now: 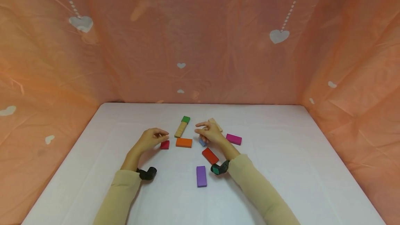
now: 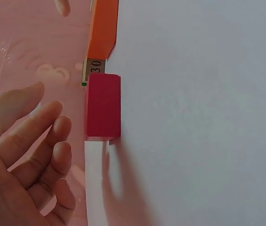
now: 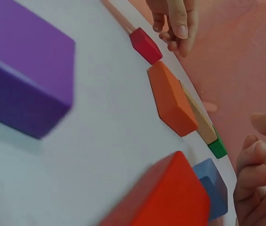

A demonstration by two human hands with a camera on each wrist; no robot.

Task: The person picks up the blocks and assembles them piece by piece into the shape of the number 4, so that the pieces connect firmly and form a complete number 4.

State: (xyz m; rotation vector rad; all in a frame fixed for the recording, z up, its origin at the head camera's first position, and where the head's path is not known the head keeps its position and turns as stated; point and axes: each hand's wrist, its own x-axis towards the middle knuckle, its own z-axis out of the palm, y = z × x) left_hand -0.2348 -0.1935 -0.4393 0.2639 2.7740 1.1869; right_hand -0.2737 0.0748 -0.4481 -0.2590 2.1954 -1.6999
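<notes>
My left hand (image 1: 151, 138) hovers beside a small crimson block (image 1: 165, 145), its fingers loosely bent and holding nothing. A gap between that hand and the crimson block (image 2: 103, 106) shows in the left wrist view. Over a small blue block (image 1: 202, 142) is my right hand (image 1: 211, 134), thumb and forefinger apart, nothing between them. An orange block (image 1: 184, 143) lies flat between the two hands. Behind it, a plain wooden block (image 1: 181, 130) has a green block (image 1: 186, 119) at its far end. Another plain wooden block (image 1: 215, 124) is partly covered by the right hand.
Below the right wrist lies a red block (image 1: 210, 156), and nearer the front a purple block (image 1: 201, 176). A magenta block (image 1: 234, 139) is to the right of the right hand. The white tabletop (image 1: 281, 183) meets an orange curtain (image 1: 200, 44) behind.
</notes>
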